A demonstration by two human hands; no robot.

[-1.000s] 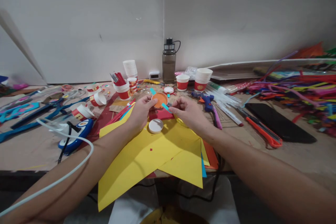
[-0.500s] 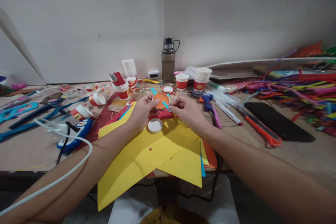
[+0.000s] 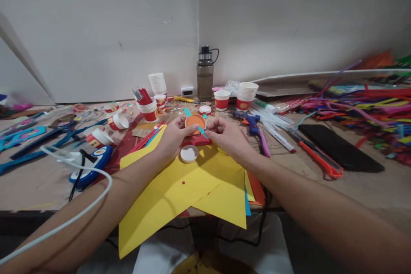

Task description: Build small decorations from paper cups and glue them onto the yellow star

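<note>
My left hand [image 3: 171, 139] is closed on the edge of a shallow round orange dish [image 3: 195, 120], its thumb pressed across the dish's lower part. A turquoise paper strip [image 3: 187, 112] sticks out from the upper left of the dish. A second turquoise strip [image 3: 202, 132] crosses its lower right edge, and the fingertips of my right hand [image 3: 228, 138] pinch the outer end. Just below the hands, a round white piece with a low rim [image 3: 189, 154] lies on yellow paper sheets [image 3: 160, 205].
Behind stand a water bottle [image 3: 205, 77], a stack of paper cups [image 3: 247, 95] and a cup stack holding red sticks [image 3: 148, 110]. To the right lie a glue gun [image 3: 253, 124], an orange cutter [image 3: 321, 160], a black phone [image 3: 340, 147] and pipe cleaners [image 3: 362, 111]. A white cable [image 3: 107, 188] crosses my left forearm.
Both hands hold nearly the same position. My left thumb reaches slightly further over the orange dish, toward the strip at the lower right. The whole view has shifted a little.
</note>
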